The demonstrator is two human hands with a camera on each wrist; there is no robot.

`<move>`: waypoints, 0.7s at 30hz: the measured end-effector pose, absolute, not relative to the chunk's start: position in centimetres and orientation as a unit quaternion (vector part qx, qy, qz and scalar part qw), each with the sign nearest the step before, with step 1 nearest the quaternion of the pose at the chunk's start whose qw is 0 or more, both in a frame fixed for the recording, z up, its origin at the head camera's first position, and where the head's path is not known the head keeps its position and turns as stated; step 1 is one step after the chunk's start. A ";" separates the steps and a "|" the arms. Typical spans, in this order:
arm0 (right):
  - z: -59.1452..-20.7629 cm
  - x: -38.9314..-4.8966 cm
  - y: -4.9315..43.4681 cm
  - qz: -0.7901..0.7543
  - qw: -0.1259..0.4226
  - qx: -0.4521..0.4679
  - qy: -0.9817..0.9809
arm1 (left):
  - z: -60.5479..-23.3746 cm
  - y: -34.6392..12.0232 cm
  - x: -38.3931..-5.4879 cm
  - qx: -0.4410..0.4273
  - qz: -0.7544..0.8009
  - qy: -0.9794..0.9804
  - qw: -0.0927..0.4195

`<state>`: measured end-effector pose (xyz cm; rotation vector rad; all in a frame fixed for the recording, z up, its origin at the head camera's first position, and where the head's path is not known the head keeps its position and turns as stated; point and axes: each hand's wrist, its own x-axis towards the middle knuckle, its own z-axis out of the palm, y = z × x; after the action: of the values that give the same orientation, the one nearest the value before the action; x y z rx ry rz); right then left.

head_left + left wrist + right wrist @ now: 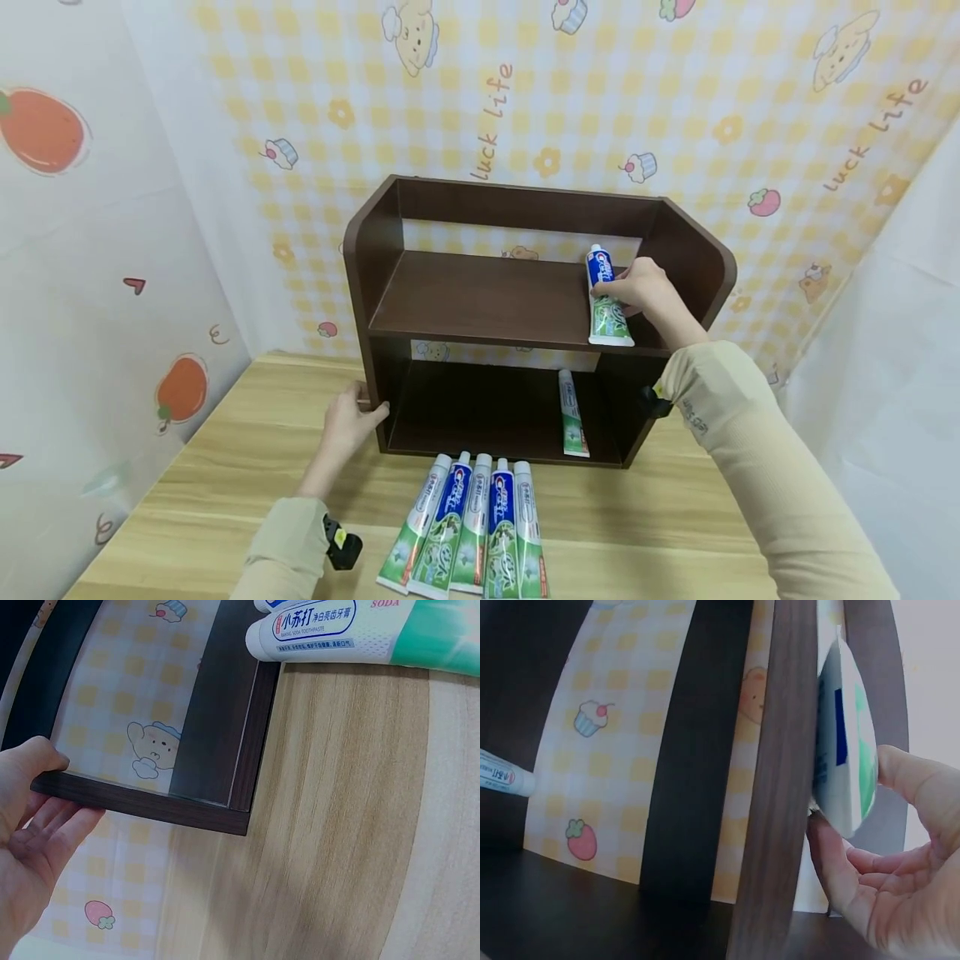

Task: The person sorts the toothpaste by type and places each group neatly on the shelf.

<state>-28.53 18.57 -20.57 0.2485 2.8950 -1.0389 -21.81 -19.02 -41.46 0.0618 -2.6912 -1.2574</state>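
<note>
Right fingers (836, 862) pinch the blue-and-green plastic toothpaste tube (609, 318); left fingers (73, 831) grip the dark-brown wooden rack (480, 296), probably for steadiness.

Both arms (802, 500) reach forward in pale sleeves (281, 550), cuffs (701, 375) ending short of the bare wrists (684, 329), the right one stretched higher. Up there the right hand (643, 287) pinches between thumb (911, 772) and fingers (834, 862); the left hand (351, 421) sits lower, gripping, thumb opposite its fingers.
</note>
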 end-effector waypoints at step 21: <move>-20.8 -28.3 18.1 -0.211 0.018 0.066 0.975 | -41.1 -19.1 -21.5 0.025 -0.428 -0.900 0.083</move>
<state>-28.33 18.14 -20.84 0.2042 3.0280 -0.6557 -21.54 -19.09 -41.13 0.0755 -2.6858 -1.2768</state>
